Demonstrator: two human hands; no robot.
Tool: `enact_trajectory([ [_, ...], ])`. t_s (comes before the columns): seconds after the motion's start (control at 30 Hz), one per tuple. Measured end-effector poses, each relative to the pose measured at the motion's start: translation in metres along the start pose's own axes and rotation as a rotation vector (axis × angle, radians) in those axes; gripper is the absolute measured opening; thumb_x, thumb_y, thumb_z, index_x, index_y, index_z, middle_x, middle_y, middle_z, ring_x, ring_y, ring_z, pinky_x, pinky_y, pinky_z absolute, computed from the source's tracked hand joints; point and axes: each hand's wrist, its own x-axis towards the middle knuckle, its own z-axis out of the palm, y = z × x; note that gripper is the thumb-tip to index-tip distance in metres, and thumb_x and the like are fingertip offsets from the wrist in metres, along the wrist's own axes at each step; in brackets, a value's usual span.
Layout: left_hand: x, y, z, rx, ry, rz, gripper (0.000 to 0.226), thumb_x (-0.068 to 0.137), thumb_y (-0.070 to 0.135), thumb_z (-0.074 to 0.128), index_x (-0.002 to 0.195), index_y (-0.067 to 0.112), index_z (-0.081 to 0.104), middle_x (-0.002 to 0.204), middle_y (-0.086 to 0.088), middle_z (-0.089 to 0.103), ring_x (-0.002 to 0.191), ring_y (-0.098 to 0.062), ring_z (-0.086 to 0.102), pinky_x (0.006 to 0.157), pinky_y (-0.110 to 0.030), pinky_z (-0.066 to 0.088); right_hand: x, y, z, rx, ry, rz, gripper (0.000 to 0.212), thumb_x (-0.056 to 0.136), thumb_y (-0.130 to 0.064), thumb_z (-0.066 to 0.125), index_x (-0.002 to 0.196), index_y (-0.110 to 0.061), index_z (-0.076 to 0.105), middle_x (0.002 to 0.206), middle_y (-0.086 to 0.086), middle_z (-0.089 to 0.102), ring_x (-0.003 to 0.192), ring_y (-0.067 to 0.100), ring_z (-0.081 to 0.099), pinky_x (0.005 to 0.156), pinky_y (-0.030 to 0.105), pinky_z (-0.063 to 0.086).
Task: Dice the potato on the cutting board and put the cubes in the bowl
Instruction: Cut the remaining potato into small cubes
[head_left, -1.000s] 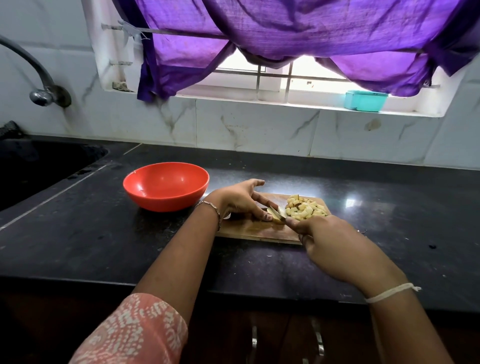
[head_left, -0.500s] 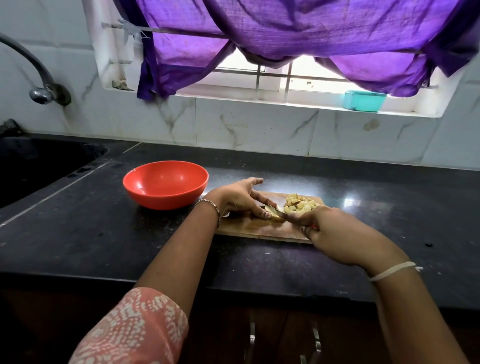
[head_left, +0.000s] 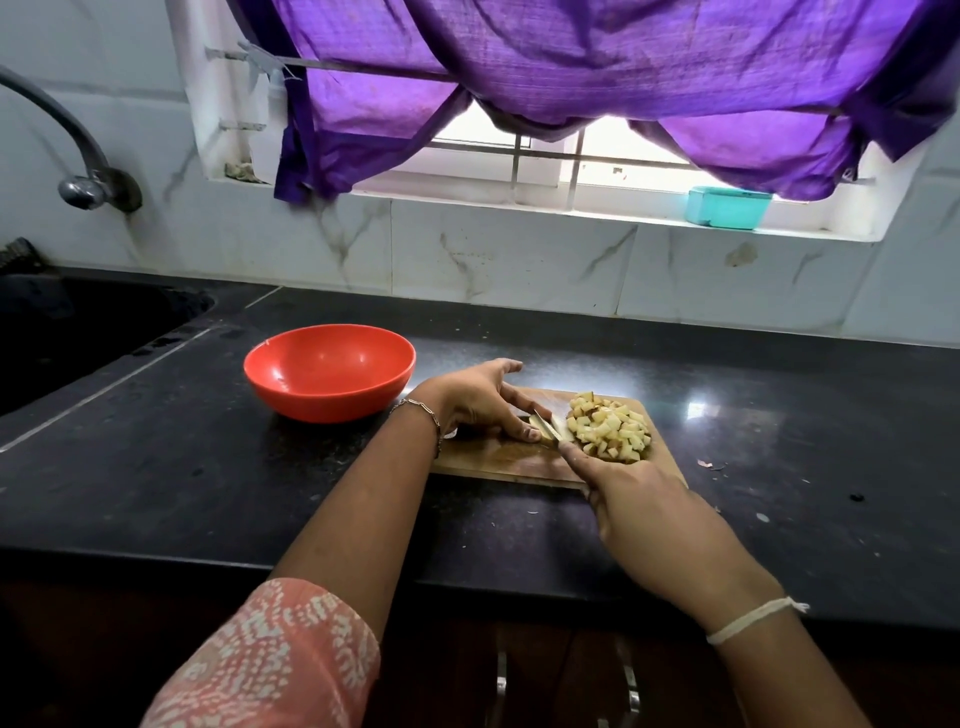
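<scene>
- The right hand (head_left: 639, 504), nearest the viewer and at the near right corner of the cutting board (head_left: 498, 460), is closed around a knife handle that it hides entirely. Only the knife blade (head_left: 546, 427) shows, pointing away over the board.
- The left hand (head_left: 480, 402) rests on the board's left half, fingers bent down and pinning a small leftover potato piece (head_left: 545, 434) just beside the blade. How firmly it presses I cannot tell.
- That piece looks stiff but wet on its cut faces, so likely slippery. Being short, it is best held from above with fingertips tucked back from the edge.
- The potato cubes (head_left: 608, 432) sit heaped on the board's right half. They are light, firm and loose, so scooping under the heap, or sliding it off the board, should suit better than pinching.
- The red bowl (head_left: 332, 371) stands left of the board and slightly farther back, with nothing in it, so no cubes are transferred yet.
</scene>
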Motion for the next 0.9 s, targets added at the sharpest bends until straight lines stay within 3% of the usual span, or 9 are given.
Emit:
enact_trajectory([
  [0.13, 0.0, 0.001, -0.001, -0.018, -0.026, -0.016, 0.106, 0.075, -0.005, 0.076, 0.153, 0.013, 0.007, 0.107, 0.001, 0.073, 0.097, -0.015, 0.069, 0.098, -0.042, 0.049, 0.006, 0.006, -0.003, 0.041, -0.079, -0.012, 0.058, 0.1, -0.018, 0.037, 0.148, -0.048, 0.021, 0.139, 0.006, 0.042, 0.128, 0.025, 0.042, 0.097, 0.039, 0.046],
  [0.3, 0.001, 0.0, -0.003, -0.02, -0.043, -0.021, 0.107, 0.075, -0.005, 0.076, 0.153, 0.013, 0.005, 0.108, 0.0, 0.073, 0.103, -0.02, 0.068, 0.101, -0.046, 0.048, 0.016, 0.015, -0.013, 0.055, -0.182, -0.036, 0.055, 0.102, -0.014, 0.032, 0.148, -0.044, 0.026, 0.137, 0.004, 0.047, 0.122, 0.025, 0.044, 0.111, 0.036, 0.028],
  [0.47, 0.0, 0.004, -0.003, 0.052, -0.041, 0.006, 0.106, 0.078, -0.002, 0.075, 0.154, 0.014, 0.003, 0.106, 0.006, 0.072, 0.097, -0.009, 0.067, 0.081, -0.021, 0.054, 0.018, 0.01, -0.013, 0.027, -0.176, -0.039, 0.056, 0.102, -0.013, 0.033, 0.149, -0.042, 0.026, 0.14, 0.003, 0.047, 0.126, 0.024, 0.042, 0.108, 0.034, 0.032],
  [0.57, 0.001, 0.003, -0.003, 0.038, -0.027, 0.007, 0.108, 0.077, -0.002, 0.076, 0.154, 0.014, 0.002, 0.104, 0.007, 0.073, 0.096, -0.011, 0.068, 0.078, -0.021, 0.054, 0.024, 0.011, -0.021, 0.072, -0.234, -0.03, 0.052, 0.103, -0.015, 0.032, 0.147, -0.041, 0.032, 0.14, 0.002, 0.047, 0.121, 0.022, 0.046, 0.1, 0.03, 0.039],
  [0.7, 0.001, 0.005, -0.003, 0.035, -0.028, 0.0, 0.11, 0.075, -0.002, 0.077, 0.154, 0.011, 0.001, 0.105, 0.004, 0.073, 0.09, -0.003, 0.066, 0.063, -0.012, 0.054, 0.037, 0.015, -0.033, 0.113, -0.316, -0.038, 0.046, 0.102, -0.018, 0.036, 0.142, -0.041, 0.041, 0.137, -0.004, 0.052, 0.113, 0.018, 0.055, 0.096, 0.028, 0.045],
  [0.9, 0.003, 0.0, -0.002, -0.023, -0.032, 0.017, 0.111, 0.075, -0.005, 0.076, 0.154, 0.014, -0.001, 0.108, -0.001, 0.073, 0.083, -0.014, 0.071, 0.085, -0.038, 0.057, 0.038, 0.016, -0.031, 0.118, -0.31, -0.024, 0.046, 0.102, -0.02, 0.036, 0.142, -0.042, 0.041, 0.136, -0.003, 0.052, 0.114, 0.022, 0.056, 0.099, 0.035, 0.047],
])
